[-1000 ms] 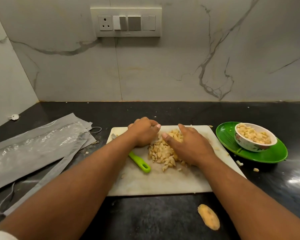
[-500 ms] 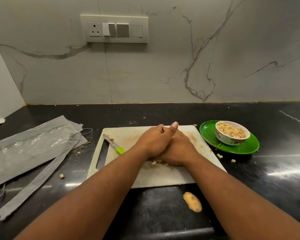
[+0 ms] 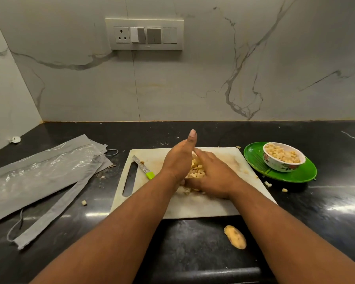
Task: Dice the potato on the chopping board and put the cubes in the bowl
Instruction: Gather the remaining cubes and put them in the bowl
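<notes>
- Both hands are cupping a heap of pale yellow diced potato cubes [image 3: 196, 170] in the middle of the white rectangular plastic chopping board [image 3: 219, 203]
- The left hand [image 3: 179, 160] is standing on edge, fingers pressed together, thumb pointing up
- The right hand [image 3: 214, 176] is curving its fingers around the cubes
- A small floral ceramic bowl [image 3: 282, 166], holding cubes, is sitting on a green plate [image 3: 291, 177] right of the board on the black worktop [image 3: 326, 201]

Head view — forward, downward, over counter [image 3: 326, 203]
</notes>
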Tool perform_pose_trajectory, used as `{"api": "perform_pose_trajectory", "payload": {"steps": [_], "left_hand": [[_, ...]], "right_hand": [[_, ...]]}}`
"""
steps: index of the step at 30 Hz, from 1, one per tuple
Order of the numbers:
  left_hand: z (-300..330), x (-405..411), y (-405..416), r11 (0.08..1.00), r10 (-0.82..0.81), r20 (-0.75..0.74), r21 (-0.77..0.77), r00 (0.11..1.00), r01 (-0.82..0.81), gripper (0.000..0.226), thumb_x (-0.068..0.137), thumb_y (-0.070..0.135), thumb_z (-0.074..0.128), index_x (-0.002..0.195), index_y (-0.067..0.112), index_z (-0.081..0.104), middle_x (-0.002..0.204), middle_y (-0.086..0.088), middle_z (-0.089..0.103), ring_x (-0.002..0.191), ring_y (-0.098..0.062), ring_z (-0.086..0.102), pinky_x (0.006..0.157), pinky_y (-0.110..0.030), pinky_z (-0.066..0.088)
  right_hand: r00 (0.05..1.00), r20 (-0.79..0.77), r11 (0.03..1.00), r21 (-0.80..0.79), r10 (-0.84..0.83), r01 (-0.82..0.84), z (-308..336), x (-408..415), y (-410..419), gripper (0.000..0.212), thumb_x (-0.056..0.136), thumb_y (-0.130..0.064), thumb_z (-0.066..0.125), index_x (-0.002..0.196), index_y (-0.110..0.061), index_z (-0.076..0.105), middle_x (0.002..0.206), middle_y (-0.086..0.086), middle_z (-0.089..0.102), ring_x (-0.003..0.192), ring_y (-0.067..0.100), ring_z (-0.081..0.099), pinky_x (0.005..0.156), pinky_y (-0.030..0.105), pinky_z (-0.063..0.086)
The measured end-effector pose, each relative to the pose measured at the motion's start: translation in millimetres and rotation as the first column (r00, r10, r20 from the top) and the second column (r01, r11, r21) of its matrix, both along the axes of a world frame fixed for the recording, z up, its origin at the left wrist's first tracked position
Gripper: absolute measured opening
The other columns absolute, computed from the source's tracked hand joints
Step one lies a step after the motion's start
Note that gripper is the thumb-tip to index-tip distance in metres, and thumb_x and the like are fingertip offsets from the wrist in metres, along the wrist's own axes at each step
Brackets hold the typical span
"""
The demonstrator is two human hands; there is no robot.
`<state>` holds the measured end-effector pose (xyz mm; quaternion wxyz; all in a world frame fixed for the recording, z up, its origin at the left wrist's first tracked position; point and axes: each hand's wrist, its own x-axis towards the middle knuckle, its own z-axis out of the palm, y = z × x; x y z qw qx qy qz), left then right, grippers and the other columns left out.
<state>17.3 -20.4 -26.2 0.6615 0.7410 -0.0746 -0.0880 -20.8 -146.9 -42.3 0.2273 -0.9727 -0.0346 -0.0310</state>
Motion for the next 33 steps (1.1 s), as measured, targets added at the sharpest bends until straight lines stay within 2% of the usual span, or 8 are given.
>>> {"api": "perform_pose_trajectory", "payload": {"steps": [3, 7, 12, 14, 18, 22, 26, 33], "left_hand": [[-2, 1, 2, 0.994, -0.05, -0.067, -0.103, 0.996, 0.043, 0.072, 0.081, 0.087, 0.052, 0.126, 0.033, 0.07, 0.129, 0.017, 0.066, 0.127, -0.011, 0.057, 0.118, -0.044, 0.039], [-8, 5, 1, 0.963, 0.105, -0.121, -0.236, 0.987, -0.132, 0.037, 0.098, 0.053, 0.063, 0.075, 0.028, 0.08, 0.085, 0.015, 0.076, 0.103, -0.015, 0.07, 0.106, -0.047, 0.052], [-2, 0, 0, 0.879, 0.117, -0.263, -0.422, 0.958, -0.223, 0.03, 0.103, 0.04, 0.06, 0.113, 0.017, 0.076, 0.106, 0.004, 0.076, 0.1, -0.015, 0.072, 0.083, -0.033, 0.057], [1, -1, 3, 0.833, 0.107, -0.312, -0.49, 0.944, -0.257, 0.033, 0.105, 0.041, 0.056, 0.113, 0.016, 0.075, 0.105, 0.001, 0.077, 0.095, -0.014, 0.073, 0.077, -0.031, 0.057], [2, -1, 5, 0.735, 0.079, -0.409, -0.592, 0.909, -0.331, 0.036, 0.109, 0.04, 0.046, 0.111, 0.014, 0.072, 0.111, -0.009, 0.075, 0.106, -0.024, 0.071, 0.093, -0.04, 0.057], [1, -3, 3, 0.688, 0.04, -0.478, -0.624, 0.878, -0.371, 0.041, 0.108, 0.042, 0.044, 0.097, 0.014, 0.072, 0.099, -0.01, 0.073, 0.101, -0.028, 0.07, 0.091, -0.041, 0.058], [10, -8, -2, 0.643, 0.089, -0.469, -0.647, 0.879, -0.41, 0.036, 0.106, 0.029, 0.049, 0.115, 0.009, 0.077, 0.117, -0.015, 0.076, 0.111, -0.032, 0.072, 0.101, -0.049, 0.056], [30, -6, -18, 0.735, 0.225, -0.445, -0.506, 0.867, -0.451, 0.024, 0.102, 0.016, 0.057, 0.091, 0.016, 0.079, 0.089, -0.004, 0.076, 0.088, -0.021, 0.071, 0.073, -0.033, 0.061]], "right_hand": [[0.997, 0.076, 0.999, -0.053, 0.007, -0.003, -6, 5, 11, 0.1, 0.064, -0.067, 0.05, 0.153, -0.028, 0.026, 0.14, 0.001, 0.047, 0.128, 0.023, 0.045, 0.105, 0.043, 0.041], [0.983, 0.167, 0.997, 0.038, -0.072, 0.067, -10, 15, 28, 0.069, 0.076, -0.054, 0.042, 0.141, -0.031, 0.041, 0.127, 0.003, 0.053, 0.117, 0.026, 0.05, 0.099, 0.047, 0.044], [0.966, 0.162, 0.948, 0.279, -0.2, 0.15, -3, 21, 41, 0.05, 0.084, -0.047, 0.029, 0.117, -0.028, 0.061, 0.112, 0.001, 0.059, 0.104, 0.022, 0.055, 0.092, 0.044, 0.046], [0.939, 0.179, 0.898, 0.387, -0.294, 0.208, -1, 27, 53, 0.047, 0.091, -0.049, 0.026, 0.099, -0.026, 0.066, 0.103, 0.001, 0.062, 0.096, 0.021, 0.057, 0.086, 0.041, 0.048], [0.901, 0.259, 0.816, 0.557, -0.347, 0.154, 1, 28, 70, 0.039, 0.096, -0.042, 0.036, 0.076, -0.024, 0.065, 0.084, -0.003, 0.066, 0.079, 0.014, 0.06, 0.069, 0.032, 0.046], [0.871, 0.166, 0.598, 0.784, -0.462, 0.168, 14, 30, 71, 0.027, 0.089, -0.022, 0.053, 0.07, -0.021, 0.071, 0.072, -0.008, 0.07, 0.077, 0.011, 0.065, 0.068, 0.028, 0.052], [0.856, 0.019, 0.309, 0.936, -0.517, 0.166, 24, 30, 74, 0.033, 0.086, -0.018, 0.055, 0.059, -0.024, 0.072, 0.068, -0.006, 0.072, 0.078, 0.017, 0.069, 0.067, 0.032, 0.057], [0.87, -0.174, 0.154, 0.95, -0.462, 0.272, 34, 39, 61, 0.02, 0.085, -0.019, 0.062, 0.071, -0.021, 0.076, 0.072, -0.005, 0.073, 0.078, 0.016, 0.069, 0.067, 0.034, 0.059]]}}
